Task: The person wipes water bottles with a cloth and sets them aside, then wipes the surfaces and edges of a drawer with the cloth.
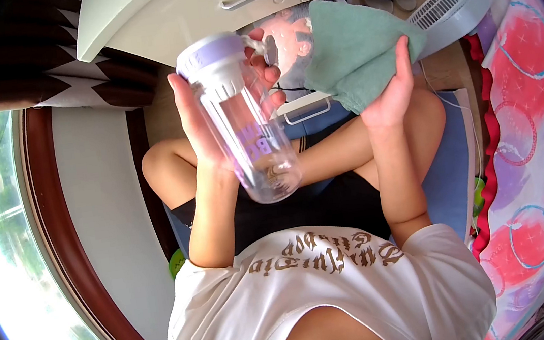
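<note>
Holding tilted bottle (246, 129) in left hand (202, 134) with curled fingers (271, 75); gripping cloth (356, 54) in right hand (389, 98), right of bottle.

Near the middle of the frame, the clear bottle (231, 110) bore purple lettering and a lilac-and-white lid (209, 54), while the cloth (354, 51) at upper centre was plain sage green. The white shirt (320, 286) at bottom centre carried brown blackletter print above black shorts (278, 218). Pink, white and purple fabric (525, 132) with rings filled the right; a dark-brown curtain (63, 46) with pale angular shapes hung upper left.
</note>
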`<state>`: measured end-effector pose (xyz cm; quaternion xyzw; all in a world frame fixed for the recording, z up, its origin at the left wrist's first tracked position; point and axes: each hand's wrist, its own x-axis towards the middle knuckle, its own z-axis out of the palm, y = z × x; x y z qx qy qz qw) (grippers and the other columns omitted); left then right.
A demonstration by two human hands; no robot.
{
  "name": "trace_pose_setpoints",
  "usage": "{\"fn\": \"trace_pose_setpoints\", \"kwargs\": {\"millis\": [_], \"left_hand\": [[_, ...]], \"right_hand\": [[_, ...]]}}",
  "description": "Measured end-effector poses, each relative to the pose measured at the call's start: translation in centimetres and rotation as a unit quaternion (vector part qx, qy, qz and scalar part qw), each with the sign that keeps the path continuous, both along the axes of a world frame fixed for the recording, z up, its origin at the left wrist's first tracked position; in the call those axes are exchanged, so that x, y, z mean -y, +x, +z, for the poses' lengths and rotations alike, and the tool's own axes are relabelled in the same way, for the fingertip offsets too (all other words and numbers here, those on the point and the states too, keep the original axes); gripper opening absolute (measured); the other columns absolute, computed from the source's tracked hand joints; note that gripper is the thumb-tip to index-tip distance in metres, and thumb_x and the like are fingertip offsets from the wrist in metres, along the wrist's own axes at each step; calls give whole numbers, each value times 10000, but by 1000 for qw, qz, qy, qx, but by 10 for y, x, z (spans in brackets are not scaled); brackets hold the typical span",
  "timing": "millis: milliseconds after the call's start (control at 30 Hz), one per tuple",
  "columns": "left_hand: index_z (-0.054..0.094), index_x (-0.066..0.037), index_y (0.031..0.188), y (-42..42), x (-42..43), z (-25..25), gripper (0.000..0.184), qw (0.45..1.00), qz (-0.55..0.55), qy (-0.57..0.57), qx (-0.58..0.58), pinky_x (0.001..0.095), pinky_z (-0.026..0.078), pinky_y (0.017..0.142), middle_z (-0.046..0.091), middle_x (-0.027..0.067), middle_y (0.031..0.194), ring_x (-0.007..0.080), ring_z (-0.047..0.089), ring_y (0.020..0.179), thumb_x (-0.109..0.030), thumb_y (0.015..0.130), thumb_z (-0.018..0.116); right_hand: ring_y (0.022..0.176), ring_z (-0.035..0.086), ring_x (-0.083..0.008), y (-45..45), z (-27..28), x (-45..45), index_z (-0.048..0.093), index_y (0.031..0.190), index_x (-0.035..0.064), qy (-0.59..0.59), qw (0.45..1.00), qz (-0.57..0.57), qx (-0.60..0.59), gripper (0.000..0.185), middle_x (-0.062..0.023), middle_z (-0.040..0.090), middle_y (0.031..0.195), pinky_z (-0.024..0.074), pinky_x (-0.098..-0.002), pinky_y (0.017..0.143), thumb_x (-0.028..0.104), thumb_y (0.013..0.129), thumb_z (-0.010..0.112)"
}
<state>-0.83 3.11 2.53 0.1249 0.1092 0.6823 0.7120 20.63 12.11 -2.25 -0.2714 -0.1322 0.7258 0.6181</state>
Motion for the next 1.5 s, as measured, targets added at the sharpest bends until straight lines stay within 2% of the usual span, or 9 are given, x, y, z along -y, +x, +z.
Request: {"fn": "trace_pose_setpoints", "kwargs": {"millis": [100,167,433,567,800,833,933,1200,1500], "left_hand": [[413,60,1538,-1,4,-6,1128,999,-19,29,5,499,608,965,659,200,1230,365,686,1134,-867,908,528],[372,47,1570,-1,8,-3,1114,1000,6,-9,-19,471,550,883,685,194,1246,358,625,1118,-805,899,627],[279,101,1603,-5,8,-5,1045,996,-63,56,19,488,587,888,660,224,1234,352,638,1058,-712,987,507],[347,80,1566,0,10,-5,957,993,1,12,-119,464,580,895,654,218,1248,341,665,1060,-701,1023,452],[537,7,1448,18,11,-10,742,951,73,-54,-296,420,547,959,676,154,1272,272,694,1099,-636,1086,457],[537,7,1448,22,10,-11,742,952,68,-54,-295,420,547,959,676,154,1272,272,694,1099,-636,1086,457],[500,-1,1471,33,15,-13,694,934,62,-69,-344,422,535,1009,657,158,1323,240,668,1165,-577,1085,533],[414,20,1534,46,21,-16,671,859,164,-30,-484,378,378,1165,544,137,1466,216,509,1356,-491,1115,525],[359,35,1569,42,25,-28,729,793,198,5,-575,435,409,1186,494,186,1559,280,502,1428,-509,1109,516]], "right_hand": [[1414,528,-304,0,2,2,478,1533,43,-2,1000,7,0,600,-114,537,1545,430,-487,1181,480,1122,491],[1413,529,-303,-1,3,3,479,1532,43,-5,1000,10,0,598,-114,538,1544,432,-485,1179,479,1123,488],[1323,582,-252,-2,2,6,523,1474,58,22,999,28,-14,571,-92,589,1457,469,-436,1118,488,1101,555],[1401,536,-283,-9,-6,14,472,1527,19,71,996,-27,56,585,-124,544,1525,443,-467,1160,452,1134,484],[1360,584,-336,-22,6,28,565,1423,-115,431,845,-62,309,569,-256,613,1461,403,-460,1190,366,1126,499],[1342,614,-308,-25,8,30,618,1375,-95,439,852,-73,276,383,-216,652,1422,449,-430,1164,42,1029,530],[1208,687,-316,-26,10,29,699,1297,-54,495,776,-107,378,383,-196,684,1372,528,-409,1050,-23,926,611],[1126,661,-299,-25,16,41,779,1226,29,511,715,-167,446,385,-124,698,1285,546,-401,952,140,857,792],[1056,676,-288,-23,17,42,775,1211,37,499,721,-168,450,413,-130,687,1245,567,-370,904,74,804,832]]}}
